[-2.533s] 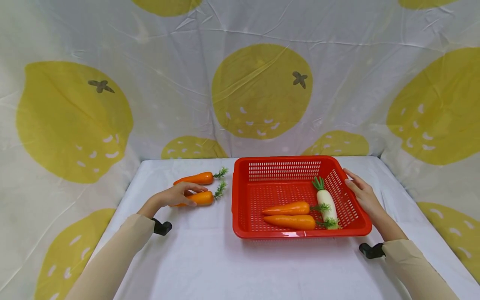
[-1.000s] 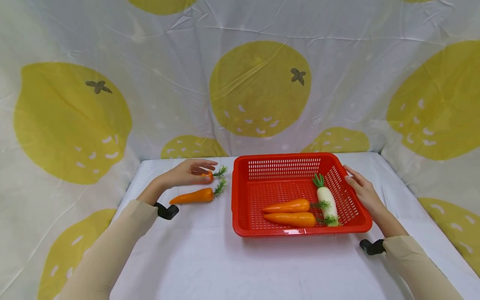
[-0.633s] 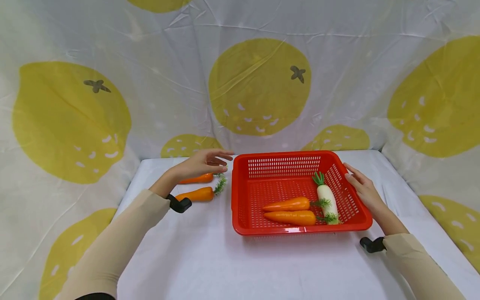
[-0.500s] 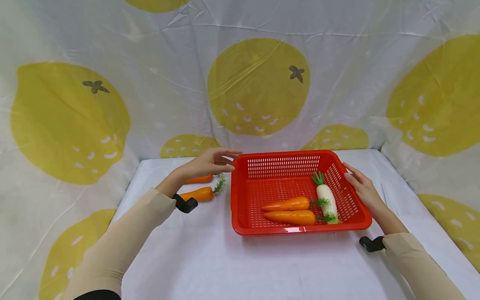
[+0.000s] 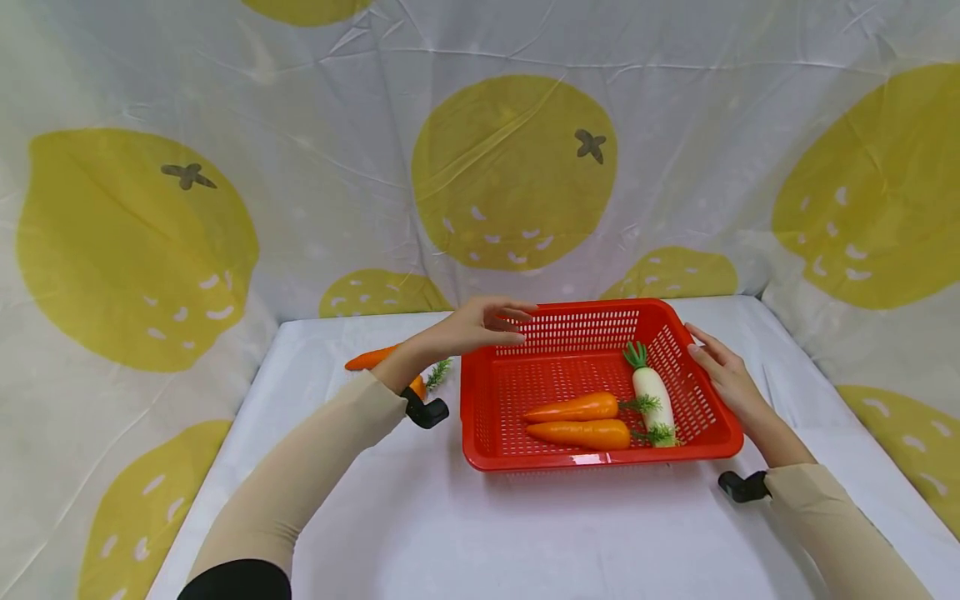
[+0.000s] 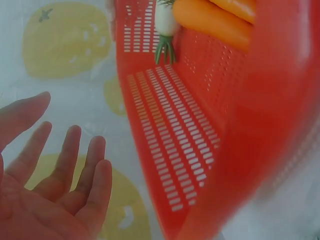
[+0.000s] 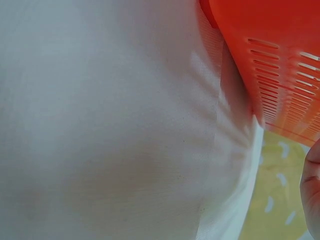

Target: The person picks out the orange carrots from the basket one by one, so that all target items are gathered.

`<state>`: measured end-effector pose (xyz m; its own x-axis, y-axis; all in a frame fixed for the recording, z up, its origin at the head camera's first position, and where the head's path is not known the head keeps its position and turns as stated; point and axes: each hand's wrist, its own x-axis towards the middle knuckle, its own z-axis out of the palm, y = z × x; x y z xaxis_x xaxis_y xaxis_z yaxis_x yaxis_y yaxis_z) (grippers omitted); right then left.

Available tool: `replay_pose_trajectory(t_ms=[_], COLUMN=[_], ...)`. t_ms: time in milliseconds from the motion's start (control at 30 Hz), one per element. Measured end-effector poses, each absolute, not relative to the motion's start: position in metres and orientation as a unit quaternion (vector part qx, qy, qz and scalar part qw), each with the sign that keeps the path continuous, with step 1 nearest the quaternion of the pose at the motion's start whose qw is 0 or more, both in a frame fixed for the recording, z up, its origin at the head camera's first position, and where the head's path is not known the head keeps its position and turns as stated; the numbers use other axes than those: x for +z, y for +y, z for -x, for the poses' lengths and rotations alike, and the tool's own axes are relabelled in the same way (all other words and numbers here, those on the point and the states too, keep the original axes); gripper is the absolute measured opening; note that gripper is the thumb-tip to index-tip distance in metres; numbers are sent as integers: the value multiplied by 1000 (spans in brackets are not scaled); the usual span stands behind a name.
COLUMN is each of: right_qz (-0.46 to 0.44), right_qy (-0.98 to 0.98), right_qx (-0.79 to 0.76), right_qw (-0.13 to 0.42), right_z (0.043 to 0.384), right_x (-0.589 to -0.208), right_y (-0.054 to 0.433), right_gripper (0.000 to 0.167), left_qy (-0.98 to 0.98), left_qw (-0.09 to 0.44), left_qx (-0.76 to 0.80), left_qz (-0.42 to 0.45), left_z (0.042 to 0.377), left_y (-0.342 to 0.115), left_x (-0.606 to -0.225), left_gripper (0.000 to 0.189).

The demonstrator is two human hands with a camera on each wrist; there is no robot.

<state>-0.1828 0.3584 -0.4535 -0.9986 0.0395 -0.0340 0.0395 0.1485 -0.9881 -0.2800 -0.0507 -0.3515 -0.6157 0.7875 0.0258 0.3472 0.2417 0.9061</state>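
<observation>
In the head view my left hand (image 5: 480,325) hovers over the rear left rim of a red plastic basket (image 5: 480,462), fingers spread and holding nothing. The left wrist view also shows this hand (image 6: 60,185) apart from the basket wall (image 6: 165,130). My right hand (image 5: 727,383) touches the basket's right rim with extended fingers; its far fingers are hidden. Inside the basket lie an orange carrot (image 5: 573,407), a second carrot (image 5: 581,434) nearer the front, and a white radish (image 5: 651,396) with green leaf stubs. The carrots' leafy tops overlap the radish.
Left of the basket, a carrot (image 5: 371,358) lies on the white tablecloth (image 5: 510,533), partly behind my left forearm. Another carrot (image 5: 418,386) is mostly covered by the wrist and its black strap mount (image 5: 426,411). A lemon-print cloth (image 5: 517,175) hangs behind the table.
My left hand has gone from the front loose carrot to the rear one, then empty to the right over the basket's edge. The right hand and basket have stayed put.
</observation>
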Motion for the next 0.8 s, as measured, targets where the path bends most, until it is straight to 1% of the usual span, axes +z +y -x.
replay_pose_trajectory(t_ms=[133,367,467,800], right_qz=[-26,-26,-25,-21], right_qy=[756,756,761,750], right_qx=[-654,-654,-648,-661], right_qw=[2,-1,-2,-4], right_z=[184,183,184,183], right_x=[-454,-456,-456,-457], right_y=[359,361,362,360], right_gripper=[60,62,62,61], left_qy=[754,755,761,766], left_qw=[234,277,282,307], left_qx=[491,469,453,439], left_qz=[-368,-365,-368,-356], left_z=[282,282,282,277], left_y=[-31,2,14,40], left_x=[-359,-380,-387,-402], left_gripper=[51,53,54,50])
